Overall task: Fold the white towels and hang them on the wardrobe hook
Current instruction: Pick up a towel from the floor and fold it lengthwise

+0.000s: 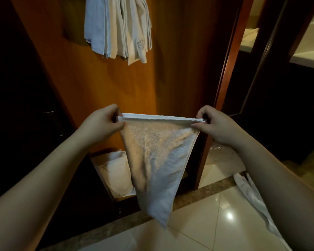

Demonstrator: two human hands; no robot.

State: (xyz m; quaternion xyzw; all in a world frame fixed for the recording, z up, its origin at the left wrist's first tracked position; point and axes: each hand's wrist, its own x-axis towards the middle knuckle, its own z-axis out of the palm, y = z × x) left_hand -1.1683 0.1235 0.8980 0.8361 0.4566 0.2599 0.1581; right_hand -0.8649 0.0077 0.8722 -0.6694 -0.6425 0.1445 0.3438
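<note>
Both hands, left (100, 124) and right (216, 125), pinch the white towel's (156, 160) top corners.

Setting: hotel-style guest room, dressing area beside a bathroom. Evidence: tall wooden wardrobe panel (91, 84) in orange-brown veneer; bundle of white towels (120, 28) hanging high against it, 1 bearing an embroidered emblem; folded white linen (116, 171) stowed in a low compartment; glossy cream floor tiles (216, 220) with a speckled stone border strip (198, 194); dark wood-framed doorway (228, 57) at right, opening onto a pale countertop (248, 38).
</note>
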